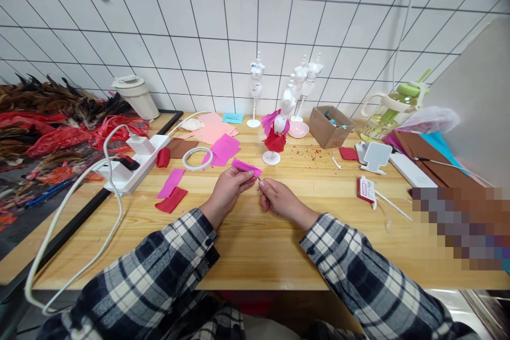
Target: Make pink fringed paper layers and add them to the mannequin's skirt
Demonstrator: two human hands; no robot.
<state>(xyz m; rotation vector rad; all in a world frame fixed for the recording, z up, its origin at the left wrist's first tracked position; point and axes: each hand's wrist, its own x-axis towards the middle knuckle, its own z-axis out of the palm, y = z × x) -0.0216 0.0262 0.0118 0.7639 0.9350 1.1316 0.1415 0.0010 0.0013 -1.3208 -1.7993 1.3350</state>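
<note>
My left hand (230, 187) is closed in a pinch on a small magenta paper strip (246, 166), held just above the wooden table (247, 244). My right hand (277, 197) is closed beside it, fingertips pinched at the strip's right end on something thin that I cannot make out. Right behind the hands stands a small white mannequin (278, 126) dressed in magenta and red paper, on a round base.
Pink, magenta and red paper pieces (217, 141) and a tape roll (197, 159) lie left of centre. A white power strip (133, 162) with cable sits at left, feathers (51, 117) beyond. More white mannequins (255, 87), a cardboard box (330, 126), a green bottle (392, 109) stand at the back.
</note>
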